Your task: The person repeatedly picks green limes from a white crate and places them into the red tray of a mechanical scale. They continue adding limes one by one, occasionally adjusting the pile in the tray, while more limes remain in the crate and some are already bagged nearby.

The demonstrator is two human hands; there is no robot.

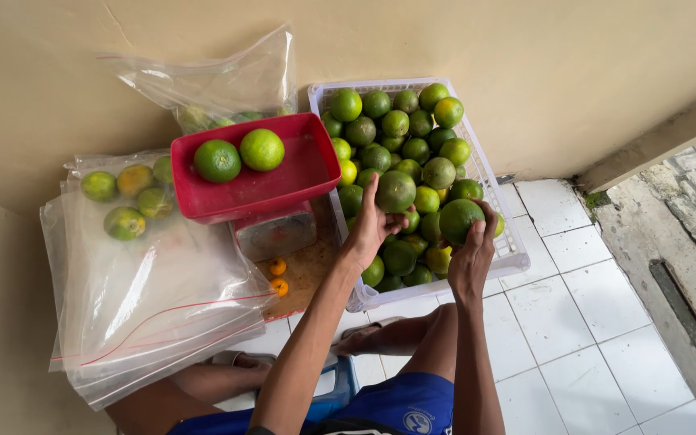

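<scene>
My left hand (370, 228) is wrapped around a green citrus fruit (395, 190) just above the white plastic crate (511, 251). My right hand (472, 256) grips another green fruit (458, 219) over the crate's near right part. The crate is heaped with several green and yellow-green fruits (396, 125). To its left, a red scale tray (304, 173) carries two green fruits (239, 155).
Clear zip bags (147, 298) lie stacked at the left; one holds several fruits (126, 201). Another bag (219, 84) leans on the beige wall. Two small orange fruits (279, 276) rest on a wooden board (308, 270). My knees and sandalled feet are below on white tiles (573, 322).
</scene>
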